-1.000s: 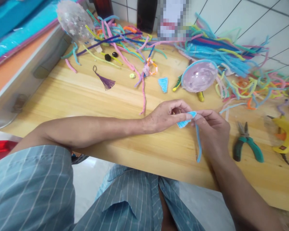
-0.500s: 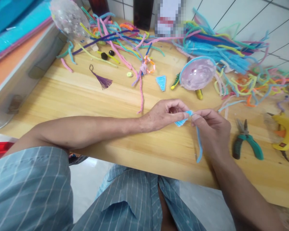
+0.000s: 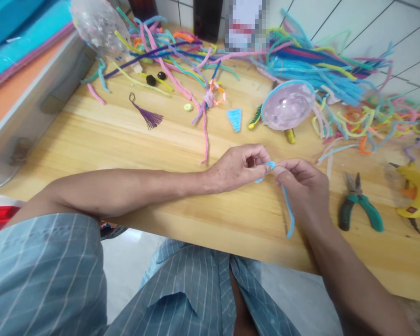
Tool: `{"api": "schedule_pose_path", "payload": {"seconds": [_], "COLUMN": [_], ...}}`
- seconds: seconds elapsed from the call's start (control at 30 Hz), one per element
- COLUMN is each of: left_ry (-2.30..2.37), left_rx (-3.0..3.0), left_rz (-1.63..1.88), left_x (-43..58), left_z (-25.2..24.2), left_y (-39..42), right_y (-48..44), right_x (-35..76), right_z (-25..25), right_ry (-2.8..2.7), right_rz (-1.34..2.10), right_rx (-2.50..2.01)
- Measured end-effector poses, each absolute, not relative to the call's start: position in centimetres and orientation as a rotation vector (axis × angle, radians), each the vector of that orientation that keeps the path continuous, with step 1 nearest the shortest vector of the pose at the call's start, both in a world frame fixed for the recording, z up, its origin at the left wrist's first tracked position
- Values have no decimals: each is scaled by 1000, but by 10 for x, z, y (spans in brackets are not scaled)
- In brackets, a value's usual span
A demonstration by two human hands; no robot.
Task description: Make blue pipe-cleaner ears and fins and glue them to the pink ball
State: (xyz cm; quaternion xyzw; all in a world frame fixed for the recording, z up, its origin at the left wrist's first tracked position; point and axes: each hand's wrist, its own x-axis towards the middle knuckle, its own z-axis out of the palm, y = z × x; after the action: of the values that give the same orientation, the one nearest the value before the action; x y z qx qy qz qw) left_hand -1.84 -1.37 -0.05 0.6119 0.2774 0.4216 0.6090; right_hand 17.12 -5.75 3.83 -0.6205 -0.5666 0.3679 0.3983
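Between thumb and fingers, my left hand (image 3: 240, 165) pinches a small blue piece of wound pipe cleaner (image 3: 271, 165), mostly covered by the fingers. Right beside it, my right hand (image 3: 301, 182) is closed on a blue pipe cleaner (image 3: 289, 217), whose free end hangs below the fingers toward the table. The fingertips of both hands almost meet. Beyond them lies a flat blue triangle (image 3: 234, 120) of ribbed pipe cleaner. A lilac bowl (image 3: 287, 106) with a blue rim stands to its right, partly over yellow-and-green handles.
Green-handled pliers (image 3: 360, 203) and a yellow glue gun (image 3: 418, 191) lie at the right. Bundled pipe cleaners (image 3: 311, 74) and loose offcuts (image 3: 360, 121) cover the back. A purple tassel (image 3: 149, 114) lies left of centre; a grey bin (image 3: 52, 95) stands at the left edge.
My right hand has shifted slightly left, closer to my left hand. The blue piece in my left hand has turned, and less of it shows below the fingers.
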Motion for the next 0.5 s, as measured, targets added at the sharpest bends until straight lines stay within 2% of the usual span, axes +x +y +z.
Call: {"api": "schedule_pose_path", "payload": {"seconds": [0.5], "left_ry": [710], "left_rx": [1582], "left_rz": [1060], "left_x": [-19], "left_z": [-1], "left_y": [-14], "right_y": [-60], "right_x": [174], "right_z": [35], "right_ry": [-1433], "right_rz": [1005], "right_rx": [-1584]}}
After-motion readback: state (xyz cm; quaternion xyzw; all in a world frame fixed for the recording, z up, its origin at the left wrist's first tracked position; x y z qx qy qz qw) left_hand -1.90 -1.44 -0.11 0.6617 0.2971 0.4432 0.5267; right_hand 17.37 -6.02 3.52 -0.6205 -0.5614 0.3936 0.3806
